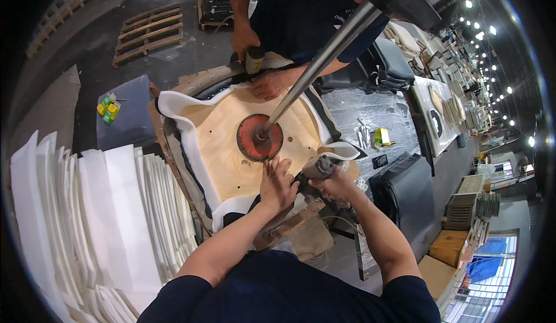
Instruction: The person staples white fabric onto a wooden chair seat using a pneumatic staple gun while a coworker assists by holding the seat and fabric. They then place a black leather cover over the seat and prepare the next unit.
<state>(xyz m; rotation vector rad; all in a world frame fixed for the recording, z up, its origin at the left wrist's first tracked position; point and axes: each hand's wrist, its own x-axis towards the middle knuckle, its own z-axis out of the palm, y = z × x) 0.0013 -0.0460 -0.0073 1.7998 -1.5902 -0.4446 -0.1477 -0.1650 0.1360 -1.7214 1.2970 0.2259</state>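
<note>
A pale plywood board (223, 132) lies in front of me with white foam padding (191, 169) curled up around its edges and black cover material (330, 127) outside that. A round red disc (249, 133) on a slanted metal rod (321, 62) presses on the board's middle. My left hand (279, 185) rests at the board's near edge, just below the disc, fingers spread. My right hand (336, 185) grips a grey staple gun (318, 168) at the near right corner, beside the foam. What lies under my left palm is hidden.
Across the board, a co-worker's hand (245, 40) holds a yellow and black staple gun (254, 61); the other hand (270, 84) lies on the far edge. White foam sheets (116, 195) stand at left. Small yellow-green boxes (108, 107) and black padded pieces (405, 190) flank the work.
</note>
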